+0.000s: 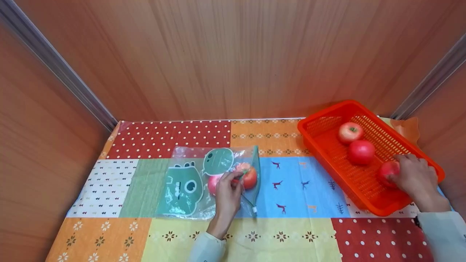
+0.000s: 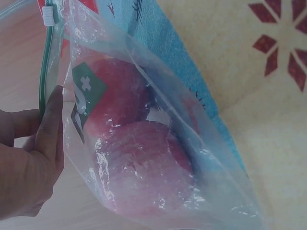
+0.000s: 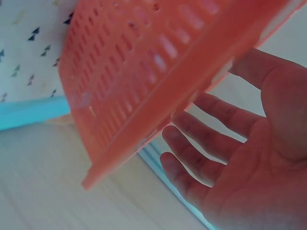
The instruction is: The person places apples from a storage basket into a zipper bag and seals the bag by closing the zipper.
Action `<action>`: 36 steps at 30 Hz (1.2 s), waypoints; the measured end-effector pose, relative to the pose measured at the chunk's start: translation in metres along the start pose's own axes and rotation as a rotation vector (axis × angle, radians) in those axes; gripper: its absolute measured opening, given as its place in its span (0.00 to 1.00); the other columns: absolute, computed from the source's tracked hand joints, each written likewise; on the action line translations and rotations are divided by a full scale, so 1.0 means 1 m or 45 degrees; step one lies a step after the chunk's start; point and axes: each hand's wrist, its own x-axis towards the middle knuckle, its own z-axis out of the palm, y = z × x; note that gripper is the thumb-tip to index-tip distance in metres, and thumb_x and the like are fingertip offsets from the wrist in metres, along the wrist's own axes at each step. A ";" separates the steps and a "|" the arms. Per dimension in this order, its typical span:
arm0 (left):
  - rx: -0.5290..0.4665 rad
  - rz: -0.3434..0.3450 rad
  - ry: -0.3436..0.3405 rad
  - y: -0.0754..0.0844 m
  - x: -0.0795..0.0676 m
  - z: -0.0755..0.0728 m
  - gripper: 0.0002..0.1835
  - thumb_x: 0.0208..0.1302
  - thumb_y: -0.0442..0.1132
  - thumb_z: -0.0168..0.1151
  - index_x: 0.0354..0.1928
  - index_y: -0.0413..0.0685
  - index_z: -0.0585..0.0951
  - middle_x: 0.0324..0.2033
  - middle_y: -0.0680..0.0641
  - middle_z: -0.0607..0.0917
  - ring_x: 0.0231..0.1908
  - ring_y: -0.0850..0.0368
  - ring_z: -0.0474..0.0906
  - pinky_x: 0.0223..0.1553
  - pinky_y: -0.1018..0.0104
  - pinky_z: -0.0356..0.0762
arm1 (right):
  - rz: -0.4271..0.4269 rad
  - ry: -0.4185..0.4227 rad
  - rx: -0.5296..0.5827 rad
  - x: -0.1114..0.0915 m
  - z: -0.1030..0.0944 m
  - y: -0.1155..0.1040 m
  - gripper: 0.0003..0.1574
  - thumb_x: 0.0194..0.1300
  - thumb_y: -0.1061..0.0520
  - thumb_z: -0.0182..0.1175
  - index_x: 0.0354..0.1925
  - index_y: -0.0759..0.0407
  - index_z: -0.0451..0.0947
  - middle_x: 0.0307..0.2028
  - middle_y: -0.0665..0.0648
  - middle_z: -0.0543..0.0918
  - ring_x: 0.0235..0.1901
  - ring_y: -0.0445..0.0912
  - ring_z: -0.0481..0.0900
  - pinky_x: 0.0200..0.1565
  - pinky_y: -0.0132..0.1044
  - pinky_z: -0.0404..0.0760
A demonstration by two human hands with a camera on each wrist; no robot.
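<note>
My left hand (image 1: pixel 228 194) pinches the green zip edge of a clear plastic zip bag (image 2: pixel 225 191) with a green cartoon print. The bag lies on the patchwork cloth with red apples (image 2: pixel 144 167) inside, seen through the film. The white slider (image 2: pixel 48 16) sits on the zip strip in the left wrist view. Over at the right, my right hand (image 1: pixel 417 178) reaches over the rim of an orange-red plastic basket (image 1: pixel 329 174), its fingertips at a red apple (image 1: pixel 388 174). In the right wrist view its fingers (image 3: pixel 211 139) are spread and loosely bent, some tips hidden behind the rim.
Two more apples (image 1: pixel 361 152) lie toward the back of the basket, touching each other in the head view. A patchwork cloth (image 1: pixel 284 236) covers the table. Wood-grain panels (image 1: pixel 233 62) enclose the back and both sides, close to the basket's right corner.
</note>
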 end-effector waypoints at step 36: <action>0.013 0.058 0.040 0.000 0.001 0.001 0.13 0.62 0.21 0.71 0.46 0.39 0.89 0.38 0.45 0.87 0.35 0.53 0.84 0.39 0.65 0.86 | 0.051 -0.090 -0.041 0.010 0.015 0.016 0.42 0.50 0.61 0.80 0.54 0.76 0.65 0.44 0.81 0.74 0.39 0.73 0.73 0.45 0.75 0.78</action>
